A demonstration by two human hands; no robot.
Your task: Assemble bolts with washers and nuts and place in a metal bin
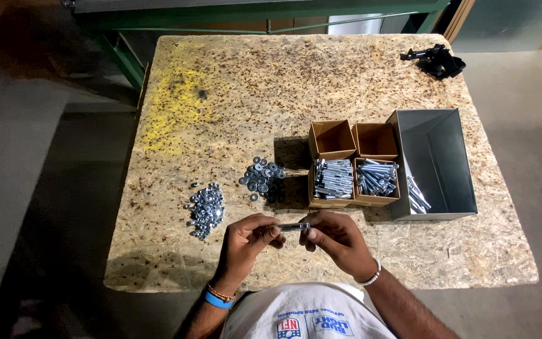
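Chipboard bench [321, 81], concrete floor around it, green steel frame behind. Landmark: the 2 open cardboard boxes of bolts [354, 181].

Left hand [246, 237] and right hand [339, 237] meet at the near edge, just in front of the boxes. Both pinch a single bolt [294, 226] held level between them; fingers curled tight on each end, no gap showing. Can't tell whether a nut or washer is already on it, too small.

Doing it well, my read: keep the bolt level, steady 1 end, turn with the other, start threads by fingertip so nothing crosses. Work over the board so a dropped part stays put.

Around the boxes:
- washer pile [263, 179] just left
- nut pile [206, 209] further left, near the left hand
- grey metal bin [437, 157] touching on the right, a few bolts inside
- black clamp-like tool [437, 61] well behind, far corner

Nothing blocks the reach to either pile. Loose nuts lie near the edge and could roll off.
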